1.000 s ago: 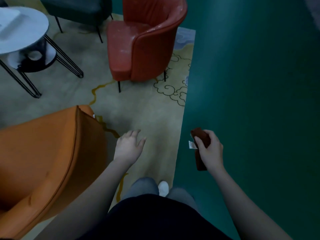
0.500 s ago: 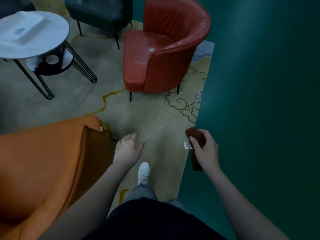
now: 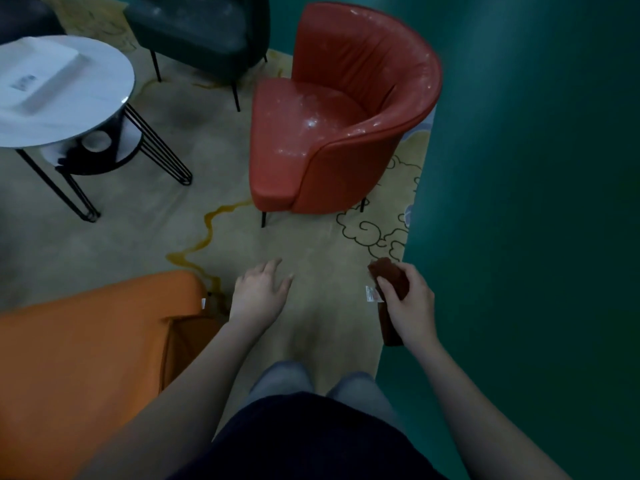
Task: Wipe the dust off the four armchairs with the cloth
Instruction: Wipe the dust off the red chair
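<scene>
Cloth bunched small in your grip: wiped that way, it may only push the white specks around.
Your right hand curls round the dark red cloth, label dangling; left hand hangs open, empty, beside the orange armchair. Red armchair ahead, seat and rim speckled, well apart from both hands.

1. Caught only part of the orange armchair, cropped at left and bottom edges.
2. Missed the back of the dark green armchair, cut off up top.
3. Couldn't read the tag on the cloth, half buried in the right hand.
</scene>
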Available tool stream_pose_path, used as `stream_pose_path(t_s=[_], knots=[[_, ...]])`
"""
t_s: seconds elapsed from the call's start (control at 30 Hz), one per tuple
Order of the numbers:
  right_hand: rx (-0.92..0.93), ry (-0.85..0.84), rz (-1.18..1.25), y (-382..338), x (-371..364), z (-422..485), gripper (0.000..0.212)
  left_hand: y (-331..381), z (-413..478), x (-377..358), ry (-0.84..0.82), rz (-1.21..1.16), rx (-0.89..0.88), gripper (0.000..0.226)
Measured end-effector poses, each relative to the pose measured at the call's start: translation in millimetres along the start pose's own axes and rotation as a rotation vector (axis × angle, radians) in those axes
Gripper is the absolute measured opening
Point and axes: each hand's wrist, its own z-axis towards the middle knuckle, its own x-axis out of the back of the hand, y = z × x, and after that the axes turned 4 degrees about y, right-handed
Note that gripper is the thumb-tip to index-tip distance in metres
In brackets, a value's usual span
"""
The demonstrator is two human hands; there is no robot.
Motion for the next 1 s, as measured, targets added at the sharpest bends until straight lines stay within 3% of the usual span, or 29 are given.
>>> stream_pose_path(t_s=[1.0], knots=[[0.102, -0.178, -0.03, -10.7, -15.6, 276.8, 0.022, 101.4, 204.7, -14.6, 0.065, -0.066, 0.146, 0.049]])
